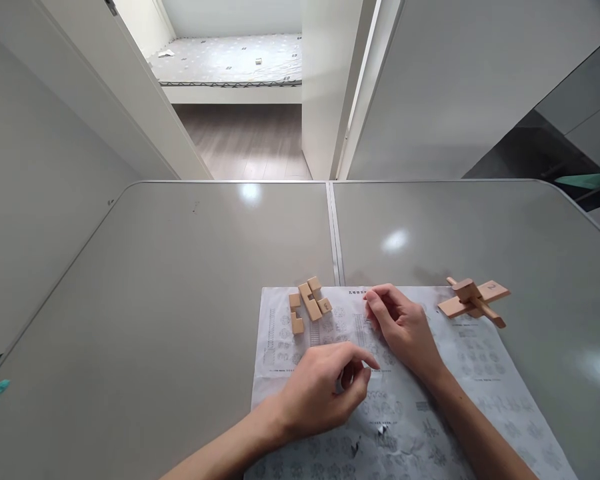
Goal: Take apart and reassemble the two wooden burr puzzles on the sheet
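Grey tabletop [180, 280] stretches beyond the far edge of the paper [500, 390] — hands [325, 387] [405, 330] apart, loosely curled, near wooden blocks [312, 309].

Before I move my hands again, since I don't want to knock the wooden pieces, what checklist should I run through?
1. Left hand apart from the pale blocks: ok, a gap shows.
2. Right hand apart from the crossed pieces: ok, they lie farther right.
3. Right hand free: cannot tell, its curled fingers could hide something small.
4. Crossed pieces within the printed sheet's outline: not ok, ends reach past it.
5. Printed sheet uncovered: not ok, hands and forearms hide parts.
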The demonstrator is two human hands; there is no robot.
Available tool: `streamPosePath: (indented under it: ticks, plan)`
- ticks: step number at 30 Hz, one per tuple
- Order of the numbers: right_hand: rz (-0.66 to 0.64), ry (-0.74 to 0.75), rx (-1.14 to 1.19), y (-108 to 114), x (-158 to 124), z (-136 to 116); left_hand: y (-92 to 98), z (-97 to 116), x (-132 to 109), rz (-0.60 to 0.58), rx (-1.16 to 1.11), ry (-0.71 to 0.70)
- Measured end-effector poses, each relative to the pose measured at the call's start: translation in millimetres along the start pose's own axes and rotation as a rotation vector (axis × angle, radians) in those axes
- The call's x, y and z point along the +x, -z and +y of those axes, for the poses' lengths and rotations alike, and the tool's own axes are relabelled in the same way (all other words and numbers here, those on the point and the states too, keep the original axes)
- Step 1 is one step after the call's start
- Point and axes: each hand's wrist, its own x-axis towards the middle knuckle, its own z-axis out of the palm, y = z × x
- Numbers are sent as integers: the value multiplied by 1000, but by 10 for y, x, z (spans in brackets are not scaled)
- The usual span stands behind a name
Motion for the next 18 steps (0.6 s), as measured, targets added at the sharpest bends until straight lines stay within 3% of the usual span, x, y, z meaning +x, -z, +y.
streamPosePath:
  ticks: [14,18]
  plan:
    - [6,27,-56,-16,-14,8,-12,-46,-27,9,43,-54]
    - [8,31,-70,-5,-8,-6,86,-1,29,-16,89,-100]
